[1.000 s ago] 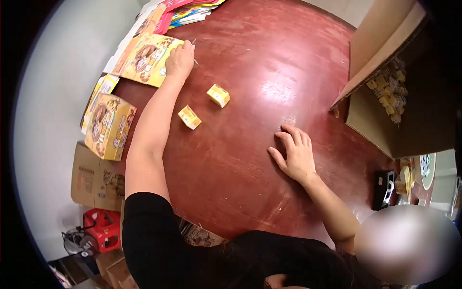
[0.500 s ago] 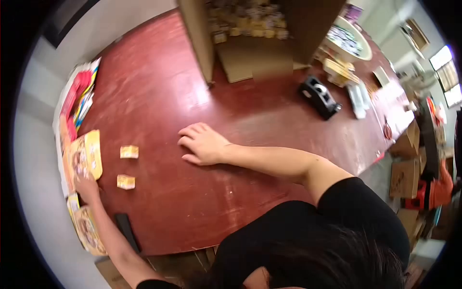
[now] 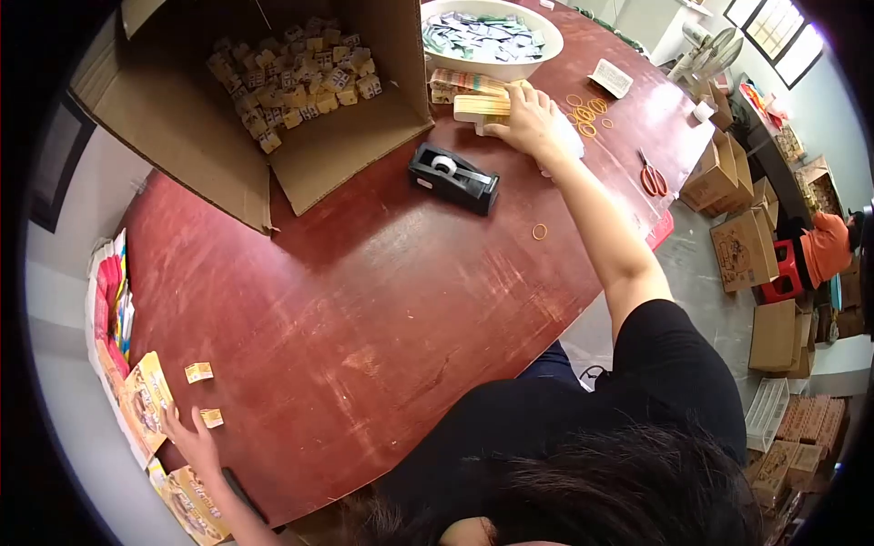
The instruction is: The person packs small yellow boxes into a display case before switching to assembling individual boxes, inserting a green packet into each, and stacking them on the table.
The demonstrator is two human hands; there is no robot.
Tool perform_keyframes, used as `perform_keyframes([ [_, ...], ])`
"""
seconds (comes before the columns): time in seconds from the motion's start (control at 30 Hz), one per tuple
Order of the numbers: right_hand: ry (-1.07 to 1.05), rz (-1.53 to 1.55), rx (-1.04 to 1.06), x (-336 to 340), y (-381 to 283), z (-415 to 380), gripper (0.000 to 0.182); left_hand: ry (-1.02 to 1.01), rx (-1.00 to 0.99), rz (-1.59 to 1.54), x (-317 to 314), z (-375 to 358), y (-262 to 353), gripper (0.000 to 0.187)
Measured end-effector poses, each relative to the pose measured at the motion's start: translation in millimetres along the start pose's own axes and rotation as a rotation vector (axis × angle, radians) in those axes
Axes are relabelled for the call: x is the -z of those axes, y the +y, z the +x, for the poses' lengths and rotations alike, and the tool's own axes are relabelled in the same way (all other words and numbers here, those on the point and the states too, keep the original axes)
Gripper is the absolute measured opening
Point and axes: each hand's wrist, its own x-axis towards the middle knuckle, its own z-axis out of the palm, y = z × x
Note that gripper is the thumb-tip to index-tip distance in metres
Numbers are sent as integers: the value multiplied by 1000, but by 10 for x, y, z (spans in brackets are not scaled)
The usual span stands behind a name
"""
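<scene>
My right hand [image 3: 530, 123] reaches to the back of the table, its thumb and fingers around the right end of a stack of flat yellow cards [image 3: 479, 106]. At the lower left my left hand [image 3: 193, 444] is open, fingers apart, with its fingertips at a yellow printed packet [image 3: 144, 400]. Beside that hand are two small yellow-and-white boxes, one nearer [image 3: 211, 418] and one farther [image 3: 198, 372]. Another printed packet [image 3: 191, 502] lies below the left hand, partly behind my forearm.
A large cardboard box [image 3: 350, 173] on its side holds many small boxes. Behind stands a white basin [image 3: 510, 65] of small packets. A black tape dispenser [image 3: 453, 179], rubber bands [image 3: 584, 116] and red-handled scissors [image 3: 653, 179] lie nearby. A person in orange [image 3: 827, 247] sits at far right.
My right hand has moved from the middle of the table to the yellow stack at the back. My left hand has drawn slightly off the packet, fingers spread. The view has turned right.
</scene>
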Motion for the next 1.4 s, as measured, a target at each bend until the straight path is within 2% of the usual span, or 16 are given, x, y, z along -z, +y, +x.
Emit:
perform_keyframes([
  [0.13,-177,-101,167,-106,457,176,64,59,-162,-267,1,904,1485,63],
  [0.23,-199,41,108,-137,387,209,57,110,-157,-520,-92,1620,2477,83],
  [0.3,-158,92,121,-191,358,192,56,134,-11,-645,-127,2092,3043,99],
  [0.4,-221,154,56,39,252,103,54,200,-48,-846,-386,2759,3193,82],
  [0.47,-190,118,92,5,326,100,55,334,49,-617,-367,2886,3372,57],
  [0.5,-183,121,94,86,307,117,55,477,-9,-695,-491,2961,3347,42],
  [0.57,-316,26,87,277,246,77,56,489,-22,-702,-548,2983,3299,42],
  [0.63,-312,69,84,19,346,127,56,484,-37,-710,-571,2948,3220,42],
  [0.77,-70,20,130,-209,239,101,69,461,10,-663,-538,2970,3144,37],
  [0.83,225,292,276,-154,-31,169,89,502,18,-660,-515,2930,3118,36],
  [1.0,192,599,443,-161,-1062,751,109,471,3,-713,-448,2865,3041,32],
  [1.03,75,666,364,-188,-1242,826,98,470,-8,-747,-432,2855,3027,32],
  [1.1,-49,515,196,-236,-1443,980,82,495,-37,-776,-393,2851,2967,33],
  [1.17,76,470,146,-236,-1562,936,64,426,-13,-907,-353,2775,2809,34],
  [1.27,154,561,234,-472,-1555,1073,48,467,-16,-746,-326,2748,2548,34],
  [1.4,148,610,345,-479,-1912,998,48,462,36,-745,-175,2616,2177,34],
])
